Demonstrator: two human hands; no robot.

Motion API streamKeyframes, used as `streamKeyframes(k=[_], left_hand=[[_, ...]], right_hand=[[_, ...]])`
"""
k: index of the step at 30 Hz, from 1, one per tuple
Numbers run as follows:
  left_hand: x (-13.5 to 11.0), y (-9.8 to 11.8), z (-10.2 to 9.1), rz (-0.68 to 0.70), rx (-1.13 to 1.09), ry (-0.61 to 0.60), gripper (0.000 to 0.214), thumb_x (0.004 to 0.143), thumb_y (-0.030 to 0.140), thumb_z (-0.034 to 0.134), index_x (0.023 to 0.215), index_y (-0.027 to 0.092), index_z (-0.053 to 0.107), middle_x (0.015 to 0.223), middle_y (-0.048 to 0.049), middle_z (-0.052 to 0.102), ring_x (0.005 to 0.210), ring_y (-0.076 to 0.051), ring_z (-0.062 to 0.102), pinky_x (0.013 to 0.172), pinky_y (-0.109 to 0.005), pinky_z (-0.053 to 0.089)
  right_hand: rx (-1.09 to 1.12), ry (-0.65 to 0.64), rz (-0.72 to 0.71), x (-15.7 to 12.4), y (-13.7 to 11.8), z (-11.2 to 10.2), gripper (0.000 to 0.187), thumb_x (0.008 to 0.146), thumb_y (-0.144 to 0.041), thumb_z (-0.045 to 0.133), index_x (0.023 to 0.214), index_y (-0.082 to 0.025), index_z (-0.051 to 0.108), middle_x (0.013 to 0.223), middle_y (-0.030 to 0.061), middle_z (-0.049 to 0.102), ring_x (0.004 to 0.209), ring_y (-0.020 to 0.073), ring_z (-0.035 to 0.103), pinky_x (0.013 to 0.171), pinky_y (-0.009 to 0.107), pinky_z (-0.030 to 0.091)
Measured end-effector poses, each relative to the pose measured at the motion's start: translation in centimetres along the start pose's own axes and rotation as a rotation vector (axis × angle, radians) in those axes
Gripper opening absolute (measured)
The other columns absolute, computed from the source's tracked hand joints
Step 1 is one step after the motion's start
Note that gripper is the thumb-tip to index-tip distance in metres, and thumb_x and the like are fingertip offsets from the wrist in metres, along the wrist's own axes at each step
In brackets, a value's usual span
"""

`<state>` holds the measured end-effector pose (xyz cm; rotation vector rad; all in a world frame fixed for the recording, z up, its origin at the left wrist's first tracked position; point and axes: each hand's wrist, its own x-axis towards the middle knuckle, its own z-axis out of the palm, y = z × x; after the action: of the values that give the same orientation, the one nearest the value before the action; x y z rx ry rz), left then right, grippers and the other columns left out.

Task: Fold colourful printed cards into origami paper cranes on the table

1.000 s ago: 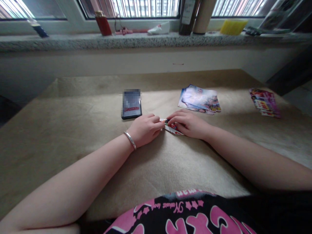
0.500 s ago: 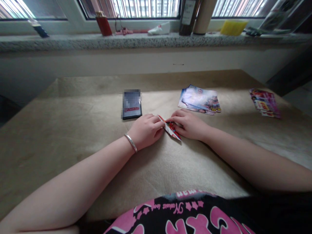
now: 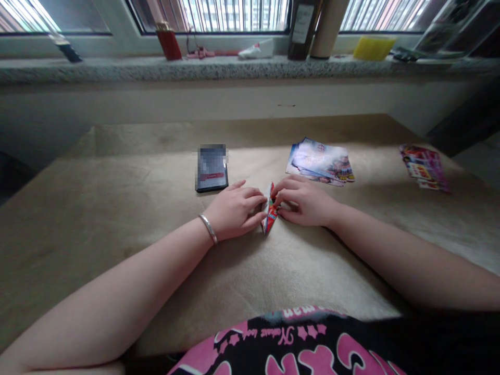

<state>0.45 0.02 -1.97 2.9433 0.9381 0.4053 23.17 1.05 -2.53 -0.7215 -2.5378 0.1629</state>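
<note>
A small folded piece of printed paper (image 3: 270, 214), red and white, stands on edge on the tan table (image 3: 117, 208) between my hands. My left hand (image 3: 234, 211), with a silver bracelet on its wrist, presses curled fingers against the paper's left side. From the right, my right hand (image 3: 304, 200) pinches the paper's top between thumb and fingers. Both hands rest on the table surface.
A black phone (image 3: 211, 167) lies just beyond my left hand. A fanned stack of printed sheets (image 3: 320, 161) lies beyond my right hand, another pile (image 3: 425, 166) at the far right. The windowsill (image 3: 234, 65) carries a red cup (image 3: 169, 41), bottles and a yellow item.
The folded paper lay flat and slanted under my right fingers; it now stands more upright and narrower between both hands. My hands have closed slightly toward each other.
</note>
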Motion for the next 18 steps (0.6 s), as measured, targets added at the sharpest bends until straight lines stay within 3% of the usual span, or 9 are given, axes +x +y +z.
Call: streamKeyframes(k=[5,9,18], left_hand=[[-0.1,0.7,-0.3,0.004,0.066,-0.004,0.048,0.08,0.055,0.054,0.106,0.015,0.061,0.108,-0.0098,0.063,0.102,-0.023,0.059,0.109,-0.047,0.028],[0.0,1.4,-0.6,-0.011,0.118,-0.024,0.061,0.074,0.064,0.056,0.107,0.014,0.06,0.108,-0.0117,0.063,0.104,-0.027,0.058,0.107,-0.05,0.029],[0.0,2.3,-0.2,-0.082,0.186,-0.004,0.046,0.076,0.035,0.053,0.115,0.013,0.056,0.113,-0.012,0.062,0.103,-0.027,0.058,0.096,-0.044,0.04]], right_hand=[[0.037,-0.038,0.039,-0.1,0.1,0.1,0.008,0.077,-0.025,0.059,0.083,-0.02,0.058,0.114,0.0086,0.064,0.114,0.0243,0.053,0.097,0.043,0.042],[0.051,-0.068,0.088,-0.3,0.3,0.3,0.01,0.079,-0.027,0.058,0.086,-0.02,0.057,0.119,0.0079,0.063,0.12,0.024,0.05,0.101,0.044,0.04],[0.013,-0.032,0.075,-0.2,0.3,0.3,0.017,0.075,-0.022,0.059,0.092,-0.02,0.06,0.113,0.0093,0.065,0.118,0.0256,0.051,0.1,0.046,0.04]])
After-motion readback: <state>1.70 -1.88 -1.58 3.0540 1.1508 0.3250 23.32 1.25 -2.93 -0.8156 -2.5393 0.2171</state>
